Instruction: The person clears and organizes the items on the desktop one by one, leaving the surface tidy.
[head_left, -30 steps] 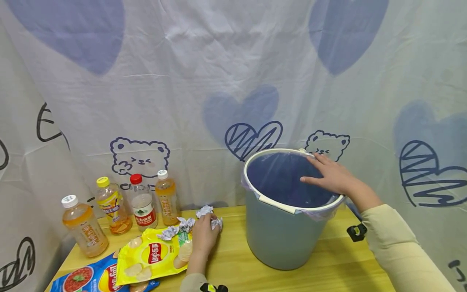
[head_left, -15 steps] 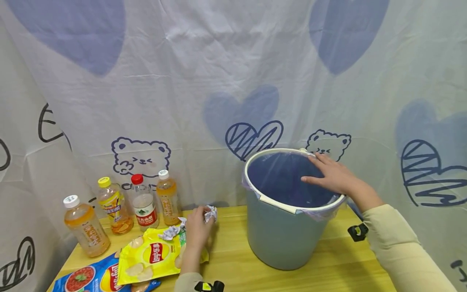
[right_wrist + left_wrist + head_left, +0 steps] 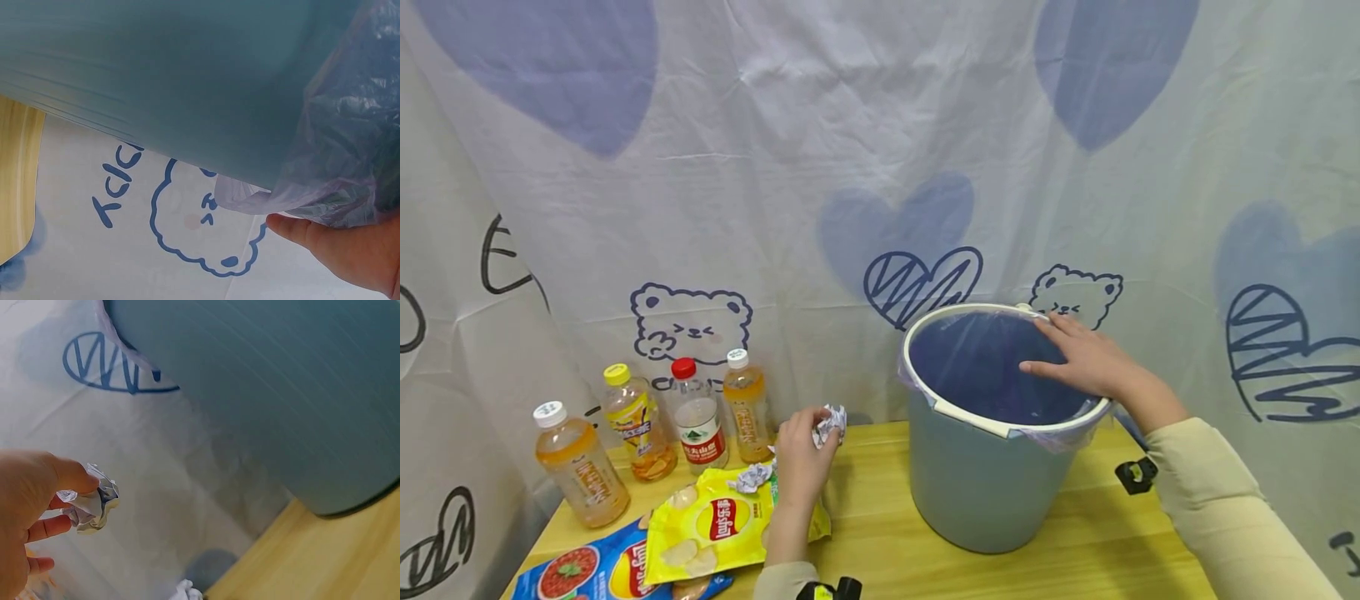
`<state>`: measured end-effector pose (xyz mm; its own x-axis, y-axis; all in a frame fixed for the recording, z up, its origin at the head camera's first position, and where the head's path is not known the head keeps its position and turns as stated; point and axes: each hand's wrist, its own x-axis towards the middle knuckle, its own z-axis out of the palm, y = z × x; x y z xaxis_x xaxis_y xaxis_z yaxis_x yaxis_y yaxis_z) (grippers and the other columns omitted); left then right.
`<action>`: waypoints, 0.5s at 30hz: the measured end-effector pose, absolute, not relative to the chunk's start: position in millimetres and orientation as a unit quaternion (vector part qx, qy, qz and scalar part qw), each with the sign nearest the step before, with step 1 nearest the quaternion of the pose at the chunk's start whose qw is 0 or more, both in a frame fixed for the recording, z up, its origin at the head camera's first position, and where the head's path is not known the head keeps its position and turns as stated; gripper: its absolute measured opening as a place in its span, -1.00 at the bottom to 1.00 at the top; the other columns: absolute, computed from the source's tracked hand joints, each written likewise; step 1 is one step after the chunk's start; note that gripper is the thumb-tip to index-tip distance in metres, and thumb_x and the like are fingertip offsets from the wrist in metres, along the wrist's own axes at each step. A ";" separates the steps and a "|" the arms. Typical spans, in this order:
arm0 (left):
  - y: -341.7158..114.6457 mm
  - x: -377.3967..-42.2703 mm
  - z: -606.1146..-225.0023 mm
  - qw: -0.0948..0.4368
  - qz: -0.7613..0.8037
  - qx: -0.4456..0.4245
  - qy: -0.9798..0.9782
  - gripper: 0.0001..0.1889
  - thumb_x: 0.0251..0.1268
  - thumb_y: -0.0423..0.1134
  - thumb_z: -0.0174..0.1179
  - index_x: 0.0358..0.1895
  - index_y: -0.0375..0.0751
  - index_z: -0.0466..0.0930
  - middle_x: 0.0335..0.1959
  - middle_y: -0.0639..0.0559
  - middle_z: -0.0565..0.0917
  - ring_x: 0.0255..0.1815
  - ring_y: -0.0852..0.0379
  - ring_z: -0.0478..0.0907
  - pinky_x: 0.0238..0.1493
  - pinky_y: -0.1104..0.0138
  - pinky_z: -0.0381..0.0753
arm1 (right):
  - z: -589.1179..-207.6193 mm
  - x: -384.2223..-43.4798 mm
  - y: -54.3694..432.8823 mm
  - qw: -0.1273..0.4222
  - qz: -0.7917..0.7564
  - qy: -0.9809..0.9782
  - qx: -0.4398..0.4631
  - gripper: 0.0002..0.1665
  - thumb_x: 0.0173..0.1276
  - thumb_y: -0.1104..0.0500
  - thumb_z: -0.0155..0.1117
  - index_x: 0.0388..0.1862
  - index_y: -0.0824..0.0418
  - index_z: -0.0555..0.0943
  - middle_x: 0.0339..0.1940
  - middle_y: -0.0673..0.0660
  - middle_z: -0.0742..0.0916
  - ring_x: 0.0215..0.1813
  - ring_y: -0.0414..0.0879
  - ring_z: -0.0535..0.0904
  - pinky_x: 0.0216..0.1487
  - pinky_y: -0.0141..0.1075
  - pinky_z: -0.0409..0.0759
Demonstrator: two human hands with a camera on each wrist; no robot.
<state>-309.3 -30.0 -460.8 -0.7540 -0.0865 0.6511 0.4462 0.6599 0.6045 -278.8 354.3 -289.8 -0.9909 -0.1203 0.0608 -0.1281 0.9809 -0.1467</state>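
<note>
My left hand (image 3: 802,454) pinches a crumpled paper ball (image 3: 830,425) between thumb and fingers, lifted above the table. In the left wrist view the same paper ball (image 3: 94,503) sits at the fingertips. Another crumpled paper (image 3: 751,478) lies on the yellow chip bag (image 3: 707,533), beside the left hand. At right stands a grey-blue bucket (image 3: 977,492) with a white rim and a thin plastic liner (image 3: 331,150). My right hand (image 3: 1078,358) rests on its right rim, fingers straight and thumb over the opening.
Drink bottles stand at the back left: a white-capped one (image 3: 582,475), a yellow-capped one (image 3: 638,429), a red-capped one (image 3: 700,429) and another white-capped one (image 3: 747,412). A blue chip bag (image 3: 587,571) lies partly under the yellow one. A printed curtain (image 3: 820,125) hangs behind the wooden table (image 3: 872,517).
My left hand has picked up a paper ball from among the papers by the yellow bag and raised it slightly, moving left. My right hand stays on the bucket rim.
</note>
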 end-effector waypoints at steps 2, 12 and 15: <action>-29.9 -307.4 -457.5 0.346 -0.400 -0.112 -0.841 -0.73 0.03 -0.31 0.43 -0.18 -0.22 0.62 -0.25 -0.12 0.70 -0.22 -0.10 0.54 -0.11 0.08 0.47 | -289.9 -278.7 354.4 0.025 0.075 -0.995 0.063 0.10 0.32 -0.43 0.02 0.57 0.24 0.02 0.58 0.41 0.04 0.56 0.41 -0.12 0.42 0.40 -0.05; -24.0 -295.9 -436.7 0.381 -0.408 -0.137 -0.818 -0.73 0.03 -0.32 0.44 -0.17 -0.18 0.62 -0.23 -0.09 0.69 -0.19 -0.07 0.55 -0.08 0.10 0.47 | -289.2 -278.2 354.6 0.025 0.078 -0.995 0.065 0.10 0.33 -0.43 0.02 0.58 0.22 0.02 0.58 0.41 0.03 0.56 0.42 -0.13 0.43 0.39 -0.06; -22.2 -292.3 -430.6 0.401 -0.412 -0.149 -0.805 -0.72 0.01 -0.34 0.45 -0.18 -0.20 0.63 -0.23 -0.09 0.70 -0.20 -0.06 0.56 -0.08 0.10 0.47 | -289.2 -278.4 354.7 0.027 0.077 -0.994 0.067 0.10 0.33 -0.43 0.02 0.58 0.22 0.02 0.58 0.41 0.03 0.57 0.41 -0.13 0.43 0.39 -0.05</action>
<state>-292.3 -22.2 -430.6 -0.6343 -0.0893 0.7679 0.5702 0.6166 0.5427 -278.4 354.7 -289.2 -0.9895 -0.1290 0.0646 -0.1374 0.9793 -0.1487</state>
